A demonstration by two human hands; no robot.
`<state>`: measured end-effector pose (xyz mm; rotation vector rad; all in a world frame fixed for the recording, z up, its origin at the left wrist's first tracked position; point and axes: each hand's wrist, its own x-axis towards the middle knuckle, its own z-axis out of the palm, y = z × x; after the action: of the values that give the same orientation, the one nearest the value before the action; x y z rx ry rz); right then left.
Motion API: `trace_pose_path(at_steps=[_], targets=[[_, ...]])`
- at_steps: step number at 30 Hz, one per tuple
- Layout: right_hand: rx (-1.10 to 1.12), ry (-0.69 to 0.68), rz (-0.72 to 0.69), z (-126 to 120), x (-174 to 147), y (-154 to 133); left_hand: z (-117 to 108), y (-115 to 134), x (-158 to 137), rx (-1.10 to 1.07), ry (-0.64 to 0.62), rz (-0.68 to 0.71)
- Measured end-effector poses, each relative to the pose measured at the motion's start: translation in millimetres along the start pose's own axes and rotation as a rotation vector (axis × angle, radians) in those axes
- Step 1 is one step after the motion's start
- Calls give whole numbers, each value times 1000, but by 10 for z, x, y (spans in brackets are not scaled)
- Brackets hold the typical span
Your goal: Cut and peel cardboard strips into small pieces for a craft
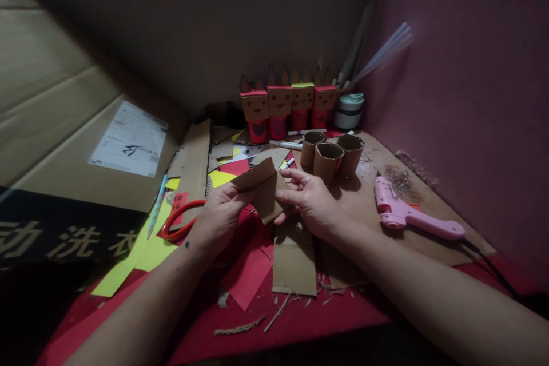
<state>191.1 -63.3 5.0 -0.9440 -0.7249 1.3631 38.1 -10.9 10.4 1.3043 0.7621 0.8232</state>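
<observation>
Between my two hands is a folded piece of cardboard [266,197], raised above the table. My left hand [223,209] pinches its left edge, thumb on top. At the right edge, my right hand [307,197] grips it between thumb and fingers. Just below lies a flat cardboard strip [294,266]. Red-handled scissors [174,226] rest beside my left wrist, partly hidden by it. Past my right hand stand three cardboard tubes [328,161], open at the top.
A pink glue gun [412,211] lies at right, its cord running off. Several cardboard figures with pointed ears [279,104] line the back beside a pale green jar [349,111]. Coloured paper [249,277] and scraps cover the red table [295,331]. A large carton [86,126] stands left.
</observation>
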Motion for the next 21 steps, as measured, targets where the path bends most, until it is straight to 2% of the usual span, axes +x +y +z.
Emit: trace_pose_path(at_steps=[5, 10, 16, 21], targets=[[12, 12, -20, -26, 29, 24, -15, 8, -9, 72, -30, 46], [20, -23, -33, -26, 11, 8, 25, 107, -70, 375, -13, 201], [61, -24, -51, -56, 16, -9, 9, 175, -99, 774, -227, 472], [214, -51, 12, -78, 48, -61, -11, 230, -77, 906, -313, 476]])
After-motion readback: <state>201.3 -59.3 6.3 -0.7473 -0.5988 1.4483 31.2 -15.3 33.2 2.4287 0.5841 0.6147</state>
